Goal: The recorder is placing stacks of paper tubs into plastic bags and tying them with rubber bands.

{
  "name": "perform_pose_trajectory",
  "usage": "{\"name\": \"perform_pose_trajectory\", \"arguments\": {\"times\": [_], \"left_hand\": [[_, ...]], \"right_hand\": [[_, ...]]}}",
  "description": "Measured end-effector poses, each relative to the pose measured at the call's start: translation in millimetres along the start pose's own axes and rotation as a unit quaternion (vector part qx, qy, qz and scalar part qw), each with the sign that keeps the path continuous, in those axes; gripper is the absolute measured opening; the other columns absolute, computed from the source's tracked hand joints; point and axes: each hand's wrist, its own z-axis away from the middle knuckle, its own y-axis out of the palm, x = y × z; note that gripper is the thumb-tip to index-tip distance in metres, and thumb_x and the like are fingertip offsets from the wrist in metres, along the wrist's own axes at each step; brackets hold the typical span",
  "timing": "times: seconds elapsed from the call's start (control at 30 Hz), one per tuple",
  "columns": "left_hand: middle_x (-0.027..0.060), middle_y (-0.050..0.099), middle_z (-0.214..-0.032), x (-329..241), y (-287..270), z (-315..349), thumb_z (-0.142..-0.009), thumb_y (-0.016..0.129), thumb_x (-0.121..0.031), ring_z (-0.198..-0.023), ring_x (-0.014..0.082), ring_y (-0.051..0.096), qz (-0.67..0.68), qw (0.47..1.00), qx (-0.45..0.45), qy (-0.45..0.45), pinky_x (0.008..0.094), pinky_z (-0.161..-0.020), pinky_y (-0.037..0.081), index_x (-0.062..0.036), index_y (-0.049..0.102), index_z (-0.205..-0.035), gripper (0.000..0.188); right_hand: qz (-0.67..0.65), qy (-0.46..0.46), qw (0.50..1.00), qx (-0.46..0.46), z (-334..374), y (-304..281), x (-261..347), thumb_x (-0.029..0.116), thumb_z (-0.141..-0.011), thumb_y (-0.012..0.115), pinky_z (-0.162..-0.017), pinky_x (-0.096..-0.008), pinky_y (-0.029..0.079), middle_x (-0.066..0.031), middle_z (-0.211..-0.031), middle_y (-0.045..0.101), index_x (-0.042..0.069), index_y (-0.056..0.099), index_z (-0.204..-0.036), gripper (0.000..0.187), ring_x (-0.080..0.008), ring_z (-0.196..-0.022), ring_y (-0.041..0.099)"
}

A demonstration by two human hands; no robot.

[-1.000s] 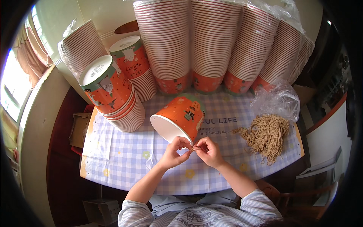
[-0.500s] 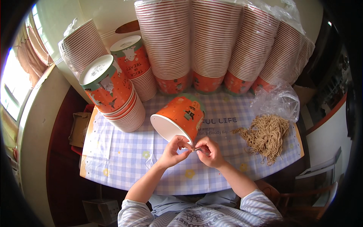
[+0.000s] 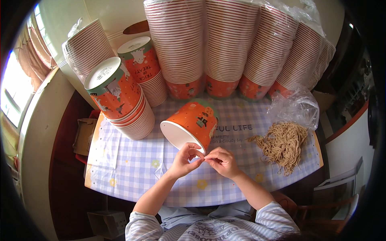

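An orange paper bucket (image 3: 192, 120) with a green base band and white inside lies tilted on the table, its mouth toward me and to the left. My left hand (image 3: 186, 161) is closed at the near edge of its rim, finger and thumb pinched there. Right beside it, my right hand (image 3: 222, 162) is closed too, fingertips pressed together against the left fingertips at the rim's lower corner. Whatever thin thing sits between the right fingertips is too small to make out. To the right lies a heap of tan cords (image 3: 284, 145).
Tall nested stacks of buckets in clear plastic (image 3: 175, 44) line the table's back. Two upside-down stacks, a near one (image 3: 116, 94) and a farther one (image 3: 141, 66), stand at left. A crumpled clear bag (image 3: 295, 106) touches the cords. A checked cloth (image 3: 132, 172) covers the table.
My right fingers have rolled over and closed in against the left fingertips; the small thin thing that showed between them is now hidden. The bucket and left hand have hardly moved.
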Motion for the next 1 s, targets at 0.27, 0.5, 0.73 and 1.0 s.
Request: {"name": "perform_pose_trajectory", "arguments": {"times": [0.27, 0.5, 0.73, 1.0], "left_hand": [[0.0019, 0.056, -0.079, -11, -3, -3, -0.068, 0.059, 0.003, -0.072, 0.0098, 0.051, -0.16, 0.986, -0.007, 0.051, 0.0223, -0.06, 0.04, -0.006, 0.053, -0.091, 0.026], [0.0048, 0.052, -0.076, -10, 4, -4, -0.061, 0.063, 0.002, -0.075, 0.022, 0.052, -0.375, 0.914, -0.022, 0.152, 0.0308, -0.062, 0.043, -0.0083, 0.059, -0.077, 0.02], [0.0051, 0.053, -0.079, -14, 4, -7, -0.061, 0.064, 0.001, -0.075, 0.0226, 0.052, -0.343, 0.921, -0.021, 0.181, 0.0312, -0.063, 0.044, -0.0077, 0.058, -0.079, 0.021], [0.005, 0.054, -0.079, -10, 4, -4, -0.061, 0.065, 0.0, -0.075, 0.0227, 0.053, -0.389, 0.905, -0.023, 0.174, 0.0316, -0.061, 0.044, -0.0074, 0.058, -0.078, 0.02]], "right_hand": [[-0.008, 0.06, 0.998, -0.02, 1, 0, 0, 0.003, -0.075, 0.063, -0.056, -0.0228, 0.045, -0.0048, -0.073, 0.059, 0.003, 0.06, -0.078, 0.004, -0.012, -0.063, 0.056], [-0.018, 0.091, 0.995, -0.023, 2, 0, 1, 0.006, -0.077, 0.063, -0.057, -0.0215, 0.044, -0.0038, -0.072, 0.059, 0.002, 0.06, -0.079, 0.006, -0.0101, -0.063, 0.054], [-0.039, 0.115, 0.992, -0.021, 3, 0, -1, 0.007, -0.078, 0.062, -0.057, -0.0209, 0.043, -0.0028, -0.072, 0.058, 0.002, 0.06, -0.08, 0.006, -0.0081, -0.063, 0.052], [-0.065, 0.14, 0.988, -0.018, 4, 0, -1, 0.007, -0.08, 0.06, -0.058, -0.0196, 0.042, -0.0013, -0.073, 0.058, 0.002, 0.06, -0.081, 0.006, -0.0064, -0.064, 0.051]]}}
